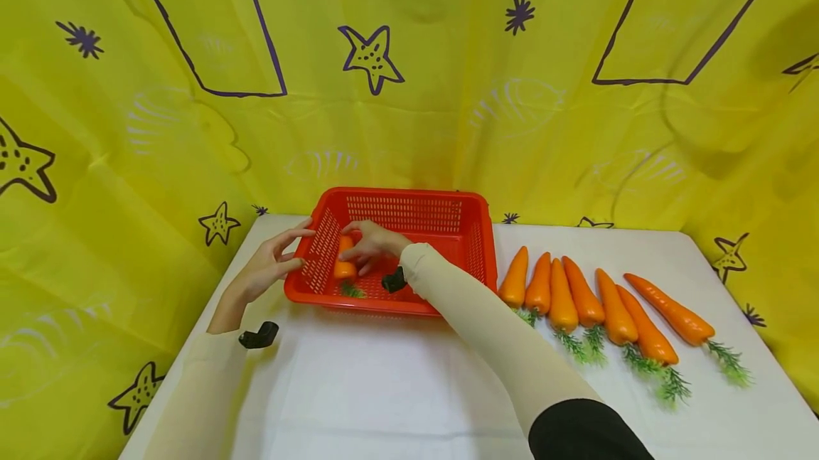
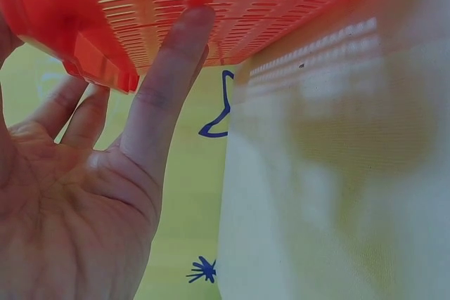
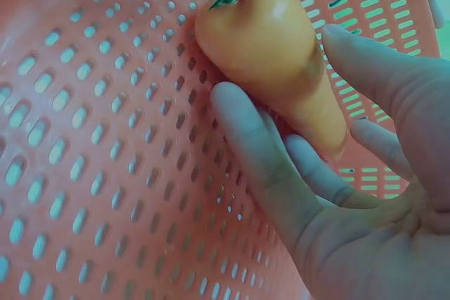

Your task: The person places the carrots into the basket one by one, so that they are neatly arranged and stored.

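A red plastic basket (image 1: 470, 197) with slotted walls stands at the back of the table. Inside it, against the left side, lies an orange carrot (image 1: 345, 270) with green leafy tops toward the front rim. My right hand (image 1: 376, 243) reaches into the basket; in the right wrist view its thumb and fingers (image 3: 242, 121) stand loosely spread on either side of the carrot (image 3: 264, 36), fingertips right at its sides. My left hand (image 1: 271, 261) is at the basket's left rim, and one extended finger (image 2: 169, 68) touches the slotted outer wall in the left wrist view.
Several more carrots (image 1: 563, 296) lie side by side on the white table (image 1: 384, 389) right of the basket, leafy ends toward the front. Yellow curtains (image 1: 435, 119) with purple drawings stand close behind the basket and along both sides.
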Available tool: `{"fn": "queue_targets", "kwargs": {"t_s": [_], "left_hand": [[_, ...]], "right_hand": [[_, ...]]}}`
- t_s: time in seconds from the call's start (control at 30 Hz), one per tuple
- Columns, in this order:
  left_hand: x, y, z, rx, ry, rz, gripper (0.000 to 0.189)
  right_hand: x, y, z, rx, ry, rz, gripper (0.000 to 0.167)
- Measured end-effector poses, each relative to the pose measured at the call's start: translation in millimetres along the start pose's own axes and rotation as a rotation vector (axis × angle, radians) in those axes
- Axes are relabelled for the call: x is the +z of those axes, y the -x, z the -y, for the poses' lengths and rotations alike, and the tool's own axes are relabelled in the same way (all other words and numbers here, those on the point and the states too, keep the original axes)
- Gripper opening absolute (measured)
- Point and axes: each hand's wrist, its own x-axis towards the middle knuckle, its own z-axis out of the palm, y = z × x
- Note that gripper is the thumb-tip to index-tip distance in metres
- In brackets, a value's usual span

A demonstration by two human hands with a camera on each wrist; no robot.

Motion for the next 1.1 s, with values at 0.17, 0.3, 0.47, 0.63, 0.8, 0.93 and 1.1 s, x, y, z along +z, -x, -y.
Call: {"fn": "queue_targets", "kwargs": {"t_s": [0.17, 0.3, 0.47, 0.63, 0.8, 0.93, 1.1], "left_hand": [[1.0, -0.3, 1.0, 0.002, -0.006, -0.002, 0.053], [1.5, 0.0, 1.7, -0.007, -0.004, 0.002, 0.054], [2.3, 0.4, 1.0, -0.013, -0.027, 0.001, 0.053], [3.2, 2.0, -2.6, 0.002, -0.048, -0.009, 0.051], [3.1, 2.9, -2.5, 0.000, -0.027, -0.007, 0.051], [3.3, 2.3, -1.0, 0.024, -0.041, -0.004, 0.050], [3.1, 1.5, -0.9, 0.030, -0.037, 0.000, 0.050]], "right_hand": [[-5.1, 7.6, 0.2, 0.018, 0.027, 0.015, 0.073], [-10.4, 17.4, 2.7, 0.011, 0.089, 0.040, 0.075], [-22.4, 36.8, 11.3, -0.035, 0.198, 0.081, 0.073], [-41.5, 66.1, 23.1, -0.088, 0.305, 0.097, 0.073], [-65.9, 99.3, 28.6, -0.154, 0.430, 0.092, 0.073], [-85.9, 132.0, 28.9, -0.196, 0.487, 0.058, 0.073], [-111.4, 172.8, 23.0, -0.231, 0.497, 0.012, 0.073]]}}
